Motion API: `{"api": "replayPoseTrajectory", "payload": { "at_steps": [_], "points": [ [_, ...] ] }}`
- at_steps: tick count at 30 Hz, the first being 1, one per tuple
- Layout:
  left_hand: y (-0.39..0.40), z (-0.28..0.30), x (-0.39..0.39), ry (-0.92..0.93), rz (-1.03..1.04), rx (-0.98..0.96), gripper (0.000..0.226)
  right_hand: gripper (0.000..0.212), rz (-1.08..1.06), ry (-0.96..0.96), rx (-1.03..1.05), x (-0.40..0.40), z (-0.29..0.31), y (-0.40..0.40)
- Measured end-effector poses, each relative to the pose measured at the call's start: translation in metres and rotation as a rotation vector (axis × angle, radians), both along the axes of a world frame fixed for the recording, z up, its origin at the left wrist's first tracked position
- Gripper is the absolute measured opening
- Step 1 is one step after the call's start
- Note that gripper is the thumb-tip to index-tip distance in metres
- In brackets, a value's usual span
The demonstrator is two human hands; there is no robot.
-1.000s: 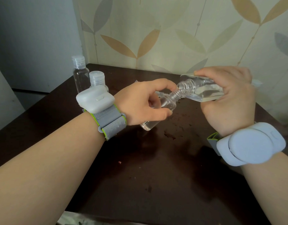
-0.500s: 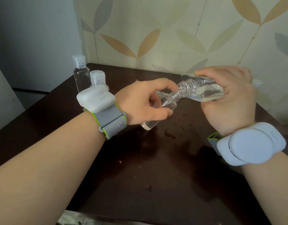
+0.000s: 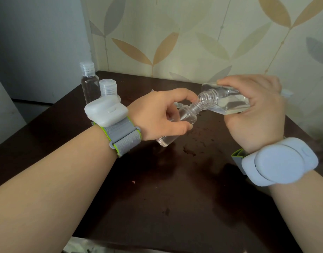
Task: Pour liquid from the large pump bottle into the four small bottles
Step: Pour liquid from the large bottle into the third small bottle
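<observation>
My left hand [image 3: 160,114] grips a small clear bottle [image 3: 182,117], uncapped and tilted, held above the dark table [image 3: 175,189]. Clear liquid sits in its lower end. My right hand [image 3: 255,114] holds the large clear bottle [image 3: 228,103] on its side, pump removed, its threaded mouth touching the small bottle's neck. Liquid lies along the large bottle's lower side. Two capped small bottles stand at the table's far left: a taller one [image 3: 88,79] and a shorter one [image 3: 108,87] partly hidden by my left wrist device.
Wet drops and smears [image 3: 190,150] mark the tabletop under the bottles. A leaf-patterned wall [image 3: 193,33] rises directly behind the table. The table's left edge drops off towards a grey wall [image 3: 29,42]. Something pale [image 3: 80,247] shows below the front edge.
Almost nothing has moved. Both hands keep the two bottles mouth to neck in the same place.
</observation>
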State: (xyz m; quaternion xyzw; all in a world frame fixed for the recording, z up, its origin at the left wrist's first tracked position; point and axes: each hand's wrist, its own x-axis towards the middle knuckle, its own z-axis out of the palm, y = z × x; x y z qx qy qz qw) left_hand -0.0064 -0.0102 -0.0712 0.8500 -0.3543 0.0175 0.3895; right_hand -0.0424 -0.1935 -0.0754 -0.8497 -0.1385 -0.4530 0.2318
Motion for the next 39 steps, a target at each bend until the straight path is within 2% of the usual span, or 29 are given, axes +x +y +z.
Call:
{"api": "replayPoseTrajectory", "payload": {
  "at_steps": [7, 19, 27, 39],
  "points": [
    [0.0010, -0.0009, 0.0012, -0.013, -0.003, -0.003, 0.039, 0.039, -0.010, -0.005, -0.004, 0.0012, -0.0020, -0.0006],
    [0.0004, 0.0004, -0.0009, -0.017, 0.002, 0.026, 0.032, 0.038, -0.009, 0.005, 0.003, 0.0000, -0.0006, -0.0005],
    [-0.0002, 0.0009, -0.0017, -0.026, 0.004, 0.032, 0.031, 0.044, -0.011, 0.007, 0.003, -0.0006, -0.0011, 0.0000],
    [0.0011, -0.0011, 0.0012, -0.037, 0.000, 0.025, 0.038, 0.042, -0.009, 0.009, -0.004, 0.0001, -0.0023, -0.0005]
  ]
}}
